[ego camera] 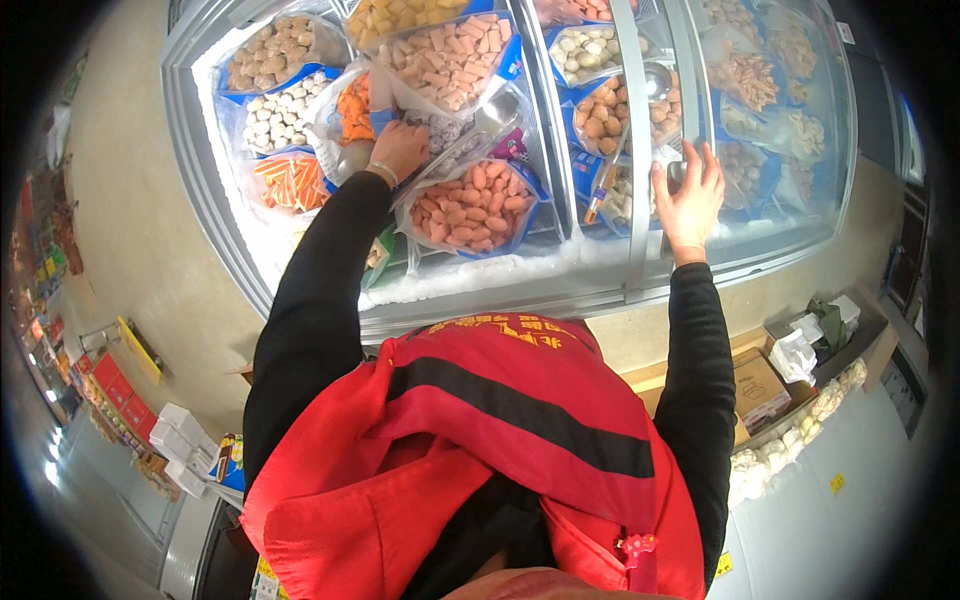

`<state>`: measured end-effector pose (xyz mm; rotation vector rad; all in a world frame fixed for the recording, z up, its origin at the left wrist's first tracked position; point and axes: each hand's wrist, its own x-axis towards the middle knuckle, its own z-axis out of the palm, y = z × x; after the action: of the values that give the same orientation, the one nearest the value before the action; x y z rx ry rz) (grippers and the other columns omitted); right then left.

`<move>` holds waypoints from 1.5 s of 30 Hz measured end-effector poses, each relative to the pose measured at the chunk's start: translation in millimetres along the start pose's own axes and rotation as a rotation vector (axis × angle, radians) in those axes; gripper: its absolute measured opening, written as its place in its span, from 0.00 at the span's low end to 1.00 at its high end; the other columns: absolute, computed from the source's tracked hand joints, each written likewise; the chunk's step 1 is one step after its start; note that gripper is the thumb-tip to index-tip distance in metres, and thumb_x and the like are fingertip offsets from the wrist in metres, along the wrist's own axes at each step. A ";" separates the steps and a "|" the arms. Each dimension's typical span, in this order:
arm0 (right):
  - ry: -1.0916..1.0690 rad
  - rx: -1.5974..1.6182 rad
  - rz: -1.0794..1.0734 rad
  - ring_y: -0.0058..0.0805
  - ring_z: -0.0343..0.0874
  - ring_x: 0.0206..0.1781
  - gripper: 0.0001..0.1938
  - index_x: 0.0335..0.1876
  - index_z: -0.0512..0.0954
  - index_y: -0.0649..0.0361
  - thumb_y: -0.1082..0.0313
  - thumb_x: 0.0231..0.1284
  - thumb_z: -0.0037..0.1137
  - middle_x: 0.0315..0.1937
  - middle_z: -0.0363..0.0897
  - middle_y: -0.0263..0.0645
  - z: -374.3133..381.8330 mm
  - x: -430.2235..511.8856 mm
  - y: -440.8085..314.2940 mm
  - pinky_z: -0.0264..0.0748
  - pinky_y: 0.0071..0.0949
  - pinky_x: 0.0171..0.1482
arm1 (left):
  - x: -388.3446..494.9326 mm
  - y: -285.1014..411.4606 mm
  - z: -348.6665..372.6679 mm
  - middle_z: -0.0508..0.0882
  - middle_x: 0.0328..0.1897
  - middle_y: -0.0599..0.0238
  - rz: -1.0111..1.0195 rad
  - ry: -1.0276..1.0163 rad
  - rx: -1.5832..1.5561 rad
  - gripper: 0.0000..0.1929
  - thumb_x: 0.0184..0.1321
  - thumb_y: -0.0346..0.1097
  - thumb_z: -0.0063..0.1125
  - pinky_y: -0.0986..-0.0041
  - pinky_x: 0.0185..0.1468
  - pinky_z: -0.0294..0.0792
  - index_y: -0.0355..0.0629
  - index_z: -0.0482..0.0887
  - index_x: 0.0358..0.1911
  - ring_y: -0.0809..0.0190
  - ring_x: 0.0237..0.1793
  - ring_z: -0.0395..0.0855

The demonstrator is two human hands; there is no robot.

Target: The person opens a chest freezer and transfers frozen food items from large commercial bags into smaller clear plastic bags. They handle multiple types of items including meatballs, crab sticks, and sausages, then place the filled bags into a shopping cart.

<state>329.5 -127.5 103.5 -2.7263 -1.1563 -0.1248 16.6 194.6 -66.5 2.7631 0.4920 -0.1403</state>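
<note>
My left hand [401,152] reaches into the open side of a chest freezer, knuckles up and fingers bent down. It touches the plastic between a bag of orange pieces [354,109] and a bag of frosted, purplish-grey balls [442,133]. The fingertips are hidden, so whether they grip the plastic does not show. Just left of the wrist sits a round metal scoop [355,160]. My right hand [691,196] lies with fingers spread on the sliding glass lid [780,199], around its small grey handle [676,174].
Near my left hand are a long-handled metal ladle [496,116], a bag of pink sausages [472,206] and a bag of pale pink sticks [448,61]. Frost lines the freezer's front wall [487,276]. Open boxes [757,382] stand on the right; white foam boxes [180,442] at lower left.
</note>
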 end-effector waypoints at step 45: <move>-0.265 0.589 -0.029 0.61 0.53 0.74 0.10 0.37 0.82 0.44 0.56 0.47 0.61 0.67 0.68 0.39 -20.0 11.3 32.9 0.32 0.75 0.68 | 464.0 121.7 -42.9 0.70 0.69 0.65 0.348 0.088 0.240 0.22 0.58 0.48 0.57 0.54 0.68 0.57 0.58 0.80 0.57 0.50 0.69 0.65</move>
<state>360.8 -145.9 120.5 -2.2395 -1.0765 0.5073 495.0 249.1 -60.0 3.0477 0.0085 0.0063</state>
